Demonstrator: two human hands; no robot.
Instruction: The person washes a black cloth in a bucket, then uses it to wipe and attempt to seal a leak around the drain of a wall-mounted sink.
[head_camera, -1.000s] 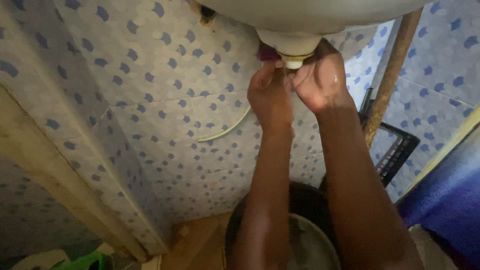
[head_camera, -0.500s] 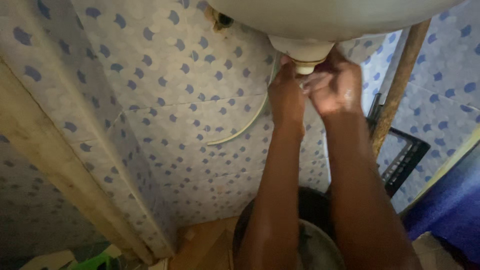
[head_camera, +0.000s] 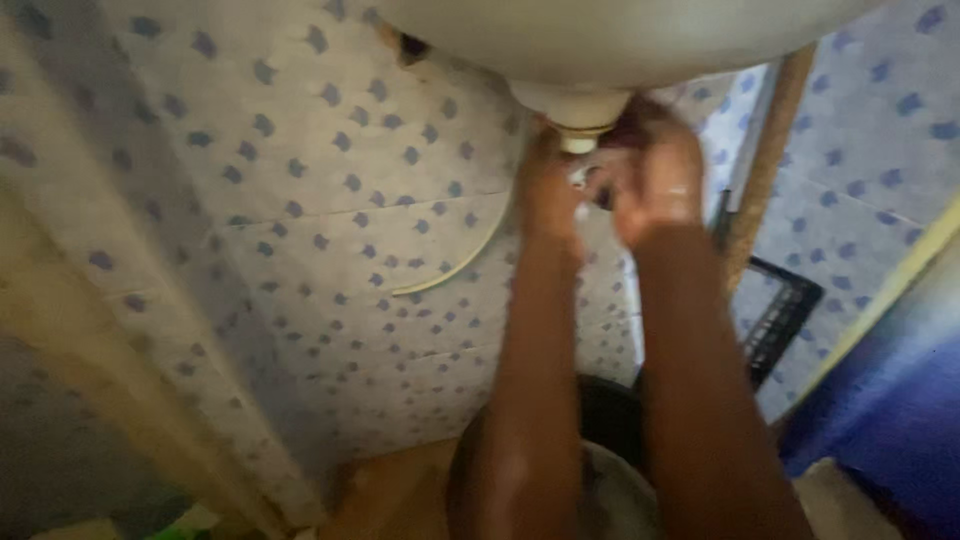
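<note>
A: both hands up under the basin (head_camera: 620, 35), top centre of frame. Left hand (head_camera: 548, 190) and right hand (head_camera: 655, 185) meet at the white drain fitting (head_camera: 580, 110) that hangs from the basin's underside

B: grip?

A: right hand fingers curl around the lower end of the fitting, looks clamped on it. Left hand is pressed to the fitting's left side, fingers bent in; blurred, so I cannot tell if it is really closed on it or just touching

B: where does the fitting sit?

A: upper centre, just right of the middle, tight under the basin bowl. Its narrow tip shows between the two hands

B: around it?

A: wall of pale tiles with blue spots (head_camera: 330, 200) behind, filling the left and centre. A thin white hose (head_camera: 460, 265) curves down the tiles, left of the left forearm. Wooden pole (head_camera: 765, 160) stands upright at the right, just beside the right hand. Black crate (head_camera: 785, 315) lower right of it, against the tiles. Dark bucket (head_camera: 600, 420) at bottom centre, below both forearms
</note>
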